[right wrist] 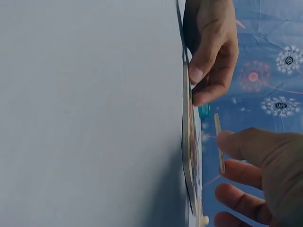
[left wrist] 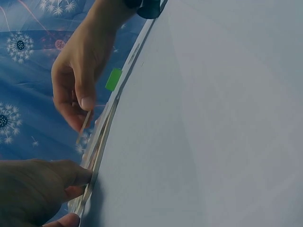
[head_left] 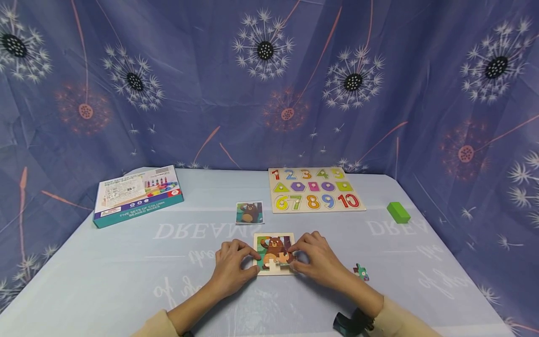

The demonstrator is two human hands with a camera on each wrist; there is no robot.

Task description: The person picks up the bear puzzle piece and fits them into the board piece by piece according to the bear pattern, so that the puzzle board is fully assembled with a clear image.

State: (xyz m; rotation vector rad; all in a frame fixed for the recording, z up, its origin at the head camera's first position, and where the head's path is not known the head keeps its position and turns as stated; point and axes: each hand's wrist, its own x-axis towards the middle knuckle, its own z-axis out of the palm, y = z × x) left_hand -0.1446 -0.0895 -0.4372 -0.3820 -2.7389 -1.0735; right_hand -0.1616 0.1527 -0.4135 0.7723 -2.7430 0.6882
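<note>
A small wooden jigsaw board with a brown bear picture lies on the table in the head view. Its lower middle shows a bare, pale gap. My left hand holds the board's left edge between thumb and fingers. Over the board's right side, my right hand pinches a jigsaw piece by its edge. The right wrist view shows this thin piece raised off the board, tilted nearly on edge. Another loose jigsaw piece, greenish, lies on the table beside my right forearm.
Behind the board lies a bear picture card. Farther back is a wooden number-and-shape board. A boxed bead set sits at the back left, a green block at the right. A dandelion-print cloth hangs behind the table.
</note>
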